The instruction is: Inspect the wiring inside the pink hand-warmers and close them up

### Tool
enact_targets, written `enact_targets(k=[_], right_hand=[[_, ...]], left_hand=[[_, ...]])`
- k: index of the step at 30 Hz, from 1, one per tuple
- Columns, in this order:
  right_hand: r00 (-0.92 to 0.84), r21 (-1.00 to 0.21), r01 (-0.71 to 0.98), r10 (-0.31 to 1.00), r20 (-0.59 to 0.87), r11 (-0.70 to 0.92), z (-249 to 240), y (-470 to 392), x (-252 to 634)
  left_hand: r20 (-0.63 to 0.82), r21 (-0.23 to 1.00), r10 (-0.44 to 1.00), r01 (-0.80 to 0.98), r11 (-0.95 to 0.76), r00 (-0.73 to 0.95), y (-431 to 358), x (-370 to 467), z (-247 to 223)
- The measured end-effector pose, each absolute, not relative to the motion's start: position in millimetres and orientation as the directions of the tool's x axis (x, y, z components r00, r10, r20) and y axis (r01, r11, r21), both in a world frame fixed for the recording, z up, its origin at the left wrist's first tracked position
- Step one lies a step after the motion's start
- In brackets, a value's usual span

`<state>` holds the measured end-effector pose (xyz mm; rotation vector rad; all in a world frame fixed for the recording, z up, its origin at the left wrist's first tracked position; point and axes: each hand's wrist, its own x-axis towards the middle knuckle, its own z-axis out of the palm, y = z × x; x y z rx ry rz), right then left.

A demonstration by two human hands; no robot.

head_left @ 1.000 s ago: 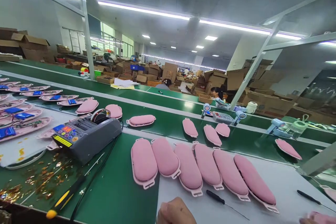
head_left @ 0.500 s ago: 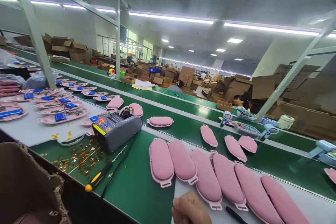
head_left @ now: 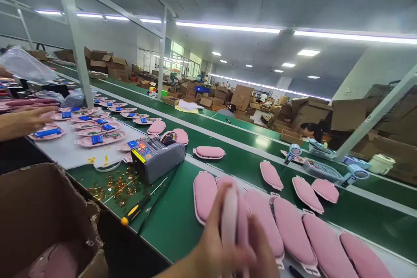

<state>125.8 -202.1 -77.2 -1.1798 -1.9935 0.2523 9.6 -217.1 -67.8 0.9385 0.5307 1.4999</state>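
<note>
Upright between my two hands is a pink padded piece [head_left: 235, 221] with a paler edge, slightly blurred. My left hand [head_left: 211, 243] wraps its left side, and my right hand [head_left: 262, 247] closes on its right side. Behind them, a row of pink padded oval pieces [head_left: 293, 230] with slotted end tabs lies on the white sheet and green bench. A dark pen [head_left: 296, 272] lies partly in view beside my right hand.
A grey tape dispenser [head_left: 158, 158], a yellow-black screwdriver [head_left: 135, 210] and orange scraps [head_left: 119, 186] lie left. Open shells with blue batteries [head_left: 97, 139] are farther left, near another person's hand [head_left: 26, 121]. A cardboard box [head_left: 42, 200] stands at the lower left.
The view has shifted slightly left. Both my hands have come up over the row holding a pink piece; before, only one closed hand showed. Another person's hand has appeared at the left.
</note>
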Motion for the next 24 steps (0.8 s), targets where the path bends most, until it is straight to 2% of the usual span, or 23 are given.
enact_targets(k=[2,4,7,10,19,24], right_hand=[[-0.132,-0.732,0.479,0.864,0.485,0.484,-77,-215,120],[-0.066,-0.918,0.199,0.939,0.338,0.344,-76,-230,115],[-0.115,-0.992,-0.029,0.986,0.122,0.119,-71,-241,114],[-0.169,-0.984,-0.179,0.985,0.033,0.002,-66,-242,121],[-0.120,-0.974,-0.223,0.993,-0.010,-0.036,-70,-243,128],[-0.080,-0.988,-0.152,0.997,-0.009,-0.021,-67,-243,128]], left_hand=[[0.181,0.731,0.983,-0.674,-0.108,0.038,-208,1,-61],[0.129,0.673,0.991,-0.736,-0.072,0.021,-201,-5,-58],[0.161,0.615,0.984,-0.787,-0.045,0.070,-199,-8,-56],[0.222,0.557,0.955,-0.829,0.041,0.196,-202,-8,-52],[0.246,0.568,0.946,-0.822,0.038,0.213,-206,-6,-45],[0.226,0.567,0.957,-0.823,0.023,0.182,-204,-2,-48]])
